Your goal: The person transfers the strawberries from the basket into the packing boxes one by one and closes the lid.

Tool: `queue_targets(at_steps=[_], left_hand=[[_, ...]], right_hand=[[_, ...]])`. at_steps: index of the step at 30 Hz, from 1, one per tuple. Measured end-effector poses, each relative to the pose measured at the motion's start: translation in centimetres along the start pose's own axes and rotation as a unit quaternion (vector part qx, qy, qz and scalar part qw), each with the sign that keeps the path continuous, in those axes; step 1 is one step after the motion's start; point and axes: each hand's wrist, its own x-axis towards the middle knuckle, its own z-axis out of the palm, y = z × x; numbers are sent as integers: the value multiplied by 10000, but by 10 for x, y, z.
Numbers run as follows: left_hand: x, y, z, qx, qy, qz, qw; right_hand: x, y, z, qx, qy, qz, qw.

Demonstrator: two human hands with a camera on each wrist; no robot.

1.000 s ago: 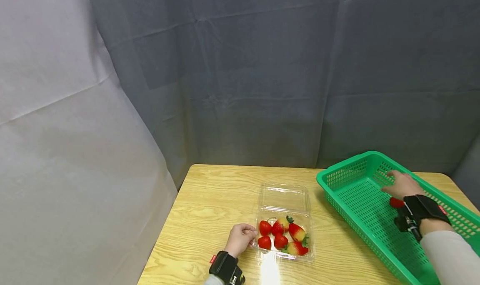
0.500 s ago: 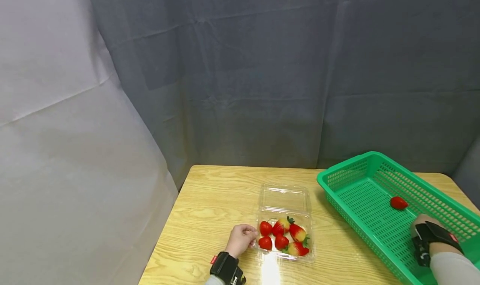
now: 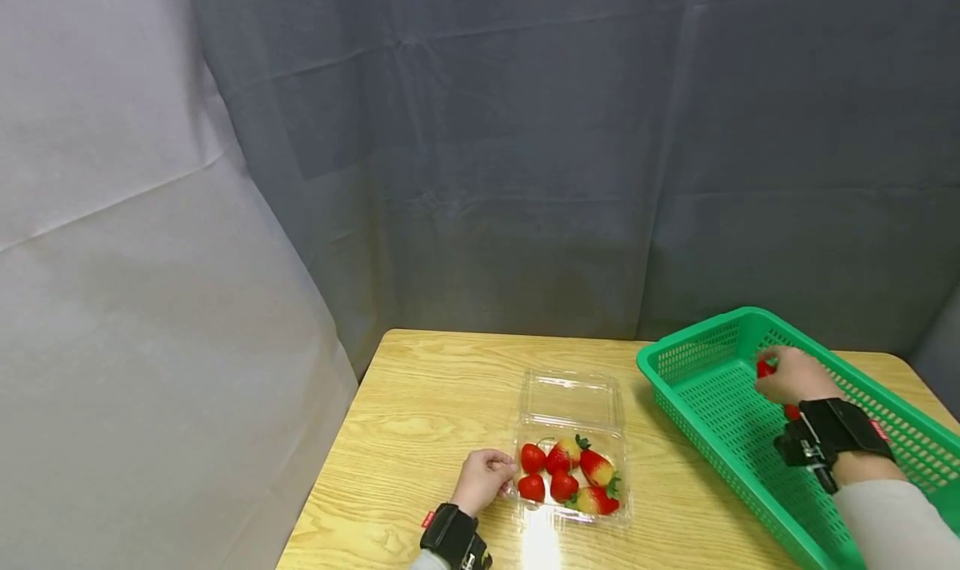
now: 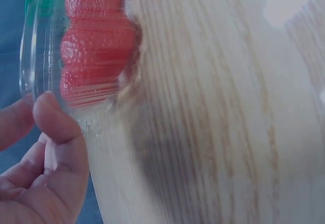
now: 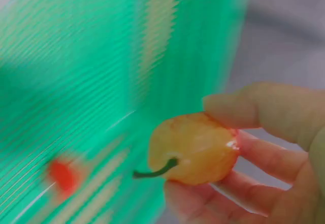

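Observation:
In the head view my left hand (image 3: 480, 480) pinches the left rim of an open clear plastic clamshell box (image 3: 572, 395). Several red and yellow strawberries (image 3: 564, 486) lie in its base. Through the clear wall, red strawberries (image 4: 96, 41) show close to my thumb in the left wrist view. Over the green basket (image 3: 720, 462), my right hand (image 3: 802, 376) grips a strawberry between thumb and fingers. That strawberry (image 5: 193, 148) looks yellow-orange with a dark stem and a redder tip. Another red strawberry (image 3: 792, 412) sits on the basket floor, partly covered by my wrist.
A wooden table (image 3: 420, 412) carries both containers, with the basket at the right and the clamshell box near the middle. Grey cloth (image 3: 510, 178) hangs behind it, and a pale cloth sheet (image 3: 165, 320) slopes along the left side.
My right hand reached down into the near part of the basket, then rose toward its far end with a strawberry in its fingers. The left hand stays at the box rim.

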Motion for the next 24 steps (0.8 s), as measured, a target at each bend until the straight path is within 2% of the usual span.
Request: queue_targets(at_steps=[2,5,7,10,13,18,22,24], left_hand=[[0,0,0,-9,5,-16,10000],[0,1,2,-71,1,-37,10000],[1,2,2,-99,-9,-7,10000],[1,4,3,-107,-20,-13,9999],[0,4,3,-89,-25,-66,9999],[-1,4,3,-52,-55,-100,9999],[-1,4,2,-95,-77,-96,9999],[0,5,2,-117,-83,-81,9999]], right_hand=[[2,-40,-2,65,359,-639,9973],[10,-81,11,166,663,-1488,9865],[13,-102,25,234,684,-1959,9779],[15,-124,52,361,485,-2513,9660],[15,-137,80,344,102,-2829,9585],[15,-137,122,62,-595,-3267,9432],[16,-132,147,-115,-1027,-3373,9357],[15,-130,157,-277,-1070,-3369,9350]])
